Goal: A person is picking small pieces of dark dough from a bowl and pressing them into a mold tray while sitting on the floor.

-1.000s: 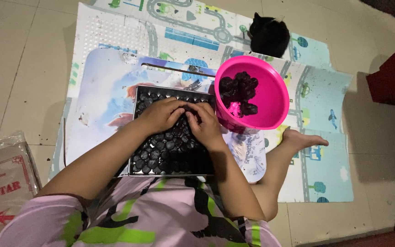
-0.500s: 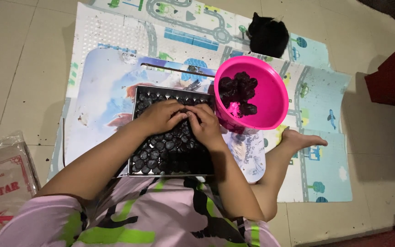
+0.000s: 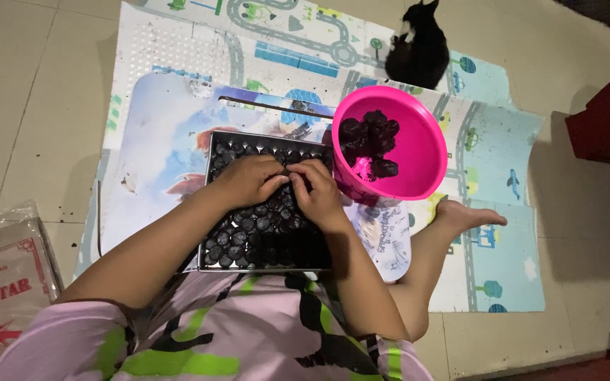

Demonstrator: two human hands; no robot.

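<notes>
A black seedling tray [image 3: 266, 229] with many small round cells filled with dark soil lies on my lap and a printed sheet. My left hand [image 3: 247, 180] and my right hand [image 3: 317, 194] rest side by side on its upper half, fingertips meeting and pressing into the cells. Whether they pinch anything is hidden by the fingers. A bright pink bowl [image 3: 418, 152] holding dark clumps of soil [image 3: 370, 137] sits tilted just right of the tray, beside my right hand.
A play mat [image 3: 488, 162] with a road pattern covers the tiled floor. A black cat [image 3: 418, 49] sits at its far edge. My bare foot [image 3: 467, 215] lies right of the bowl. A plastic bag [image 3: 1, 282] lies at left, dark red furniture [image 3: 608, 120] at right.
My hands have stayed on the tray's upper part, fingers shifting slightly closer together. The bowl and tray have not moved.
</notes>
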